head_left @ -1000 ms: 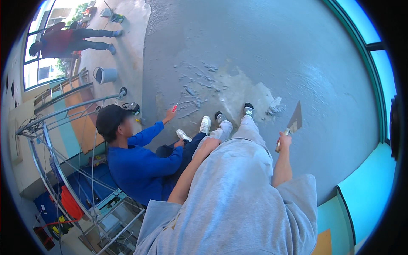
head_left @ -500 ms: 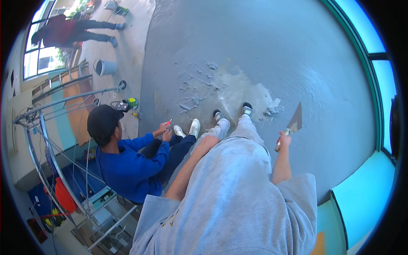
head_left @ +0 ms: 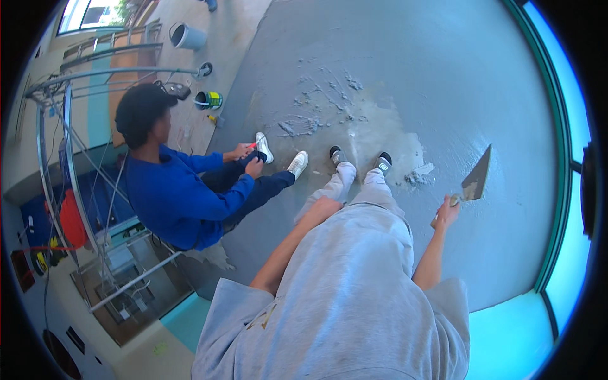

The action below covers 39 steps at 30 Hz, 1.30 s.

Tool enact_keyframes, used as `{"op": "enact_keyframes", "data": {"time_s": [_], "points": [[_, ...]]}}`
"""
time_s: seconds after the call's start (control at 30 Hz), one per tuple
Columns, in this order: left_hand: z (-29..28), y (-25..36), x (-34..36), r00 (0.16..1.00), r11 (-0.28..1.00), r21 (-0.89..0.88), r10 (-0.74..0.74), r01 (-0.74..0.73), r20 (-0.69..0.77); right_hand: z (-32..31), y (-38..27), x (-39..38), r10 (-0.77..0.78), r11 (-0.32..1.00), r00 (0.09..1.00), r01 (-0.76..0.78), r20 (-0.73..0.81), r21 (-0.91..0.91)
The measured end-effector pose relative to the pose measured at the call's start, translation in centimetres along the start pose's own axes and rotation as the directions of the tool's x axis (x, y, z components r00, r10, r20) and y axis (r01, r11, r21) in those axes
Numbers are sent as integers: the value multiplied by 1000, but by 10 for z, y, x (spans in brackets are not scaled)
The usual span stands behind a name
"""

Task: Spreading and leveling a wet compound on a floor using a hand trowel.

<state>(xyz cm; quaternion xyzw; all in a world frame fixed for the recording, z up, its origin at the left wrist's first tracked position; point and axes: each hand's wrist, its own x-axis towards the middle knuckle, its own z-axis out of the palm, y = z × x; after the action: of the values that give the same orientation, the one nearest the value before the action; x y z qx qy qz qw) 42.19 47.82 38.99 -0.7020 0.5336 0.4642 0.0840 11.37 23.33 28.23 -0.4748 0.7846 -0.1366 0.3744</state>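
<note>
My right hand point(head_left: 446, 213) grips the handle of a pointed metal trowel point(head_left: 476, 177), held out to my right with the blade up over the wet grey plaster surface point(head_left: 443, 82). A small lump of plaster point(head_left: 418, 175) lies just left of the blade, beside my right shoe point(head_left: 382, 163). My left hand point(head_left: 323, 208) rests on my left knee in grey sweatpants and holds nothing. My left shoe point(head_left: 338, 156) stands next to a rough, scraped patch of plaster point(head_left: 316, 114).
A person in a blue top point(head_left: 177, 190) sits close on my left, both hands at a white shoe point(head_left: 262, 147). Behind them are a metal scaffold frame point(head_left: 69, 164), a green can point(head_left: 209, 100) and a grey bucket point(head_left: 188, 37). A turquoise border point(head_left: 563, 253) edges the right.
The person in blue has lowered the raised hand from the grey surface and brought both hands to the shoe. My right hand and the trowel have barely moved.
</note>
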Motion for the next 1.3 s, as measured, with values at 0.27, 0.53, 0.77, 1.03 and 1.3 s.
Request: {"op": "enact_keyframes", "data": {"time_s": [0.27, 0.53, 0.77, 1.03, 1.3], "points": [[20, -8, -4, 997, 999, 16, -46, 45, 55, 8, -55, 33, -377, 915, 923, 358, -82, -185], [-4, -17, -15, 997, 997, 9, -71, 71, 0, 28, -9, 31, -259, 966, 931, 246, -258, -85], [-34, -23, 0, 972, 999, 30, 13, -21, 233, 5, 15, 37, 108, 928, 994, -97, 10, -358], [-59, -92, -7, 952, 960, 180, 167, -216, 255, 16, -38, -84, 25, 990, 859, 50, -511, 133], [-86, -180, 24, 852, 807, 357, 310, -470, 421, 56, 24, -146, 371, 902, 830, -429, -416, -51]]}}
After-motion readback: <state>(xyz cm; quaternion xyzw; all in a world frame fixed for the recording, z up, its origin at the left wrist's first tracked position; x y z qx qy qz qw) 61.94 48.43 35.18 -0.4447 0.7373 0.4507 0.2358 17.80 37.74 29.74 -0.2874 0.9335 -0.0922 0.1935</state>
